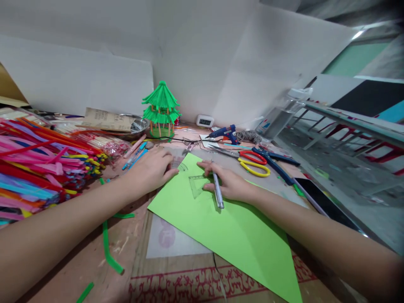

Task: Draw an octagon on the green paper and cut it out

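Observation:
A bright green sheet of paper lies slantwise on the table between my hands. My left hand rests palm down by its left edge, fingers loosely spread, thumb at the sheet's edge. My right hand lies on the sheet with a grey pen held between its fingers, the pen's rear end pointing towards me. Under and beside the right hand's fingertips is a clear set square, partly hidden. Near the sheet's far corner a clear protractor shows in part.
Bundled coloured pipe cleaners fill the left side. Behind stand a green pagoda model and a small digital clock. A glue gun, scissors, blue-handled pliers and a phone lie to the right.

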The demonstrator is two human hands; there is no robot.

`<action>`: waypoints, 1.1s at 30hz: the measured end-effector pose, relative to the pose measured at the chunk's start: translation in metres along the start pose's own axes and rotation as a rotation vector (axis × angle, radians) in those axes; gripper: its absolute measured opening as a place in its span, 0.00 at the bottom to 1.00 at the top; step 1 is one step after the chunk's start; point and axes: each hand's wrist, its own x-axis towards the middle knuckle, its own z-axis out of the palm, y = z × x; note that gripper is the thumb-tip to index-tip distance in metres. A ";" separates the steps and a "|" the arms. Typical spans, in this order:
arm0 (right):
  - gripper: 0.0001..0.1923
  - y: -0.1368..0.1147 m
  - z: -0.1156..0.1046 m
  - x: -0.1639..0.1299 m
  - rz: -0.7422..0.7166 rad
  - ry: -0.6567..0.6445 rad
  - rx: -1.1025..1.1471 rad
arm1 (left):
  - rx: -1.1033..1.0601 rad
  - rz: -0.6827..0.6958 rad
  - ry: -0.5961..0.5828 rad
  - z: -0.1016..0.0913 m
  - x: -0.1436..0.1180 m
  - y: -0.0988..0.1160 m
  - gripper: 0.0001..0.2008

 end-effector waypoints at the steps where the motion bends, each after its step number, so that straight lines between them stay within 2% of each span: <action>1: 0.15 0.000 -0.001 0.003 -0.012 -0.020 -0.007 | -0.002 -0.002 0.003 -0.001 0.000 0.000 0.15; 8: 0.12 -0.024 -0.006 0.010 -0.009 -0.077 -0.130 | -0.092 0.028 0.027 0.004 -0.002 0.004 0.18; 13: 0.13 -0.049 -0.018 0.011 0.024 -0.191 -0.248 | -0.122 0.010 0.042 0.009 -0.001 0.004 0.17; 15: 0.17 -0.055 -0.022 0.015 0.031 -0.228 -0.275 | -0.123 0.011 0.049 0.012 -0.001 0.002 0.16; 18: 0.22 -0.058 -0.025 0.022 0.052 -0.273 -0.285 | -0.115 0.013 0.050 0.014 -0.001 0.001 0.17; 22: 0.23 -0.055 -0.023 0.029 0.093 -0.274 -0.250 | -0.094 0.001 0.034 0.014 -0.001 0.001 0.16; 24: 0.22 -0.051 -0.022 0.030 0.120 -0.247 -0.217 | -0.089 -0.005 0.022 0.012 -0.001 0.001 0.15; 27: 0.16 -0.040 -0.029 0.029 0.167 -0.161 -0.173 | -0.090 -0.008 0.009 0.012 0.000 0.001 0.15; 30: 0.12 -0.019 -0.049 0.029 0.246 -0.025 -0.176 | -0.092 -0.009 0.019 0.013 0.000 0.000 0.16; 33: 0.11 0.006 -0.072 0.027 0.374 0.179 -0.237 | -0.086 -0.017 0.033 0.015 0.000 0.000 0.17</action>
